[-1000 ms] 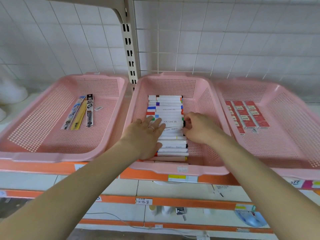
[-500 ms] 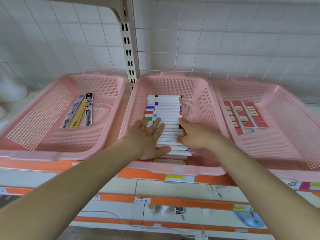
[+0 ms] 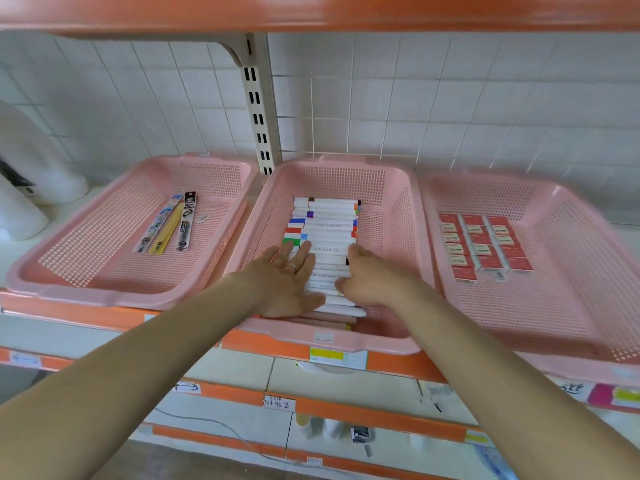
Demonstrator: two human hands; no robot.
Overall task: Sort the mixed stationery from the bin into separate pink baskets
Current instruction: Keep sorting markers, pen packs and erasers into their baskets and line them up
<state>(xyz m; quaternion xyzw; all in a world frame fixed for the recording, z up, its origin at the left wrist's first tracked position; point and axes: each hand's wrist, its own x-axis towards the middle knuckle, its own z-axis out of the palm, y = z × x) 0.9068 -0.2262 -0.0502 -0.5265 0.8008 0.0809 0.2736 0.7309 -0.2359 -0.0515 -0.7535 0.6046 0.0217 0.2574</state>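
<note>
My left hand (image 3: 287, 278) lies flat, fingers straight, on the smooth white markers (image 3: 329, 230) in the holey middle pink basket (image 3: 398, 216), mid frame. My right hand (image 3: 375, 277) touches their ends; I cannot tell if it grips one

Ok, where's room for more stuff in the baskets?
Left basket: bare floor left of and in front of the pen packs. Right basket: bare right of the red boxes. Middle basket crowded: markers, left hand, right hand.
</note>
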